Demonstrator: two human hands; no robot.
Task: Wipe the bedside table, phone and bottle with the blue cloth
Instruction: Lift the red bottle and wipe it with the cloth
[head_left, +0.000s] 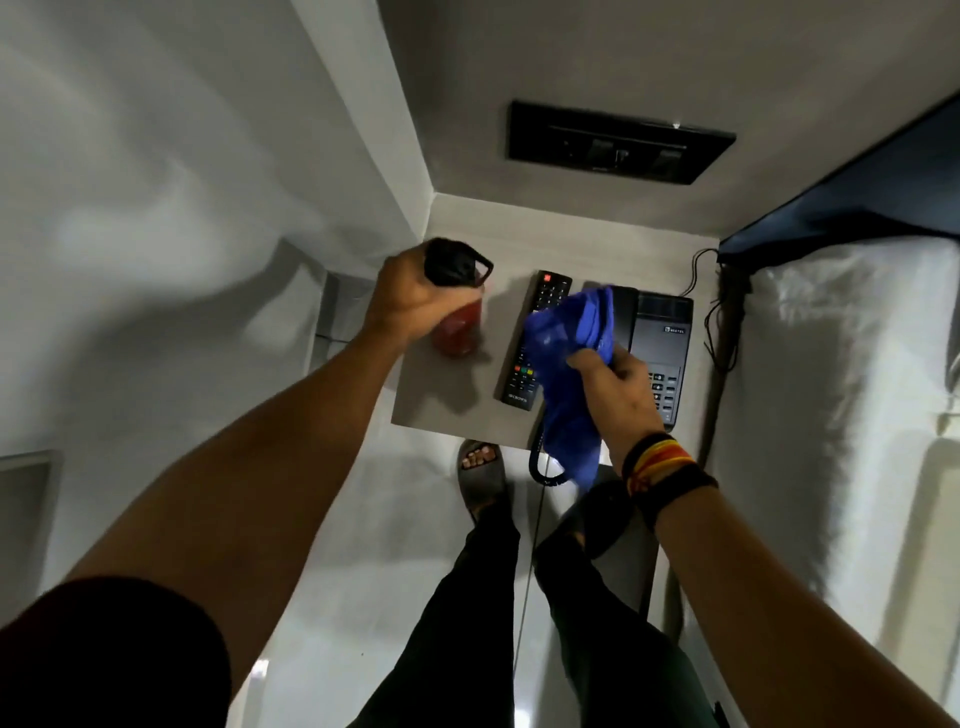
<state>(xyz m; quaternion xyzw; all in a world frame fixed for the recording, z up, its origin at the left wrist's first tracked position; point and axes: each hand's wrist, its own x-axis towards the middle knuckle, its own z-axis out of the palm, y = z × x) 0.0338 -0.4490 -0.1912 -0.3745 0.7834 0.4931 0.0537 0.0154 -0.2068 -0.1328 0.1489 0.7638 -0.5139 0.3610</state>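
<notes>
A red bottle (458, 330) with a black cap stands at the left side of the grey bedside table (441, 395). My left hand (410, 299) grips the bottle around its neck, just below the cap. My right hand (621, 382) holds the bunched blue cloth (569, 338), which hangs over the table's middle and front edge. The black desk phone (662, 332) lies on the right part of the table, its handset side and part of its keypad hidden by the cloth and my hand.
A black TV remote (535, 312) lies between bottle and phone. A coiled phone cord (543, 462) hangs off the front edge. A black switch panel (618, 143) is on the wall behind. A white bed (831, 389) is on the right, my feet below.
</notes>
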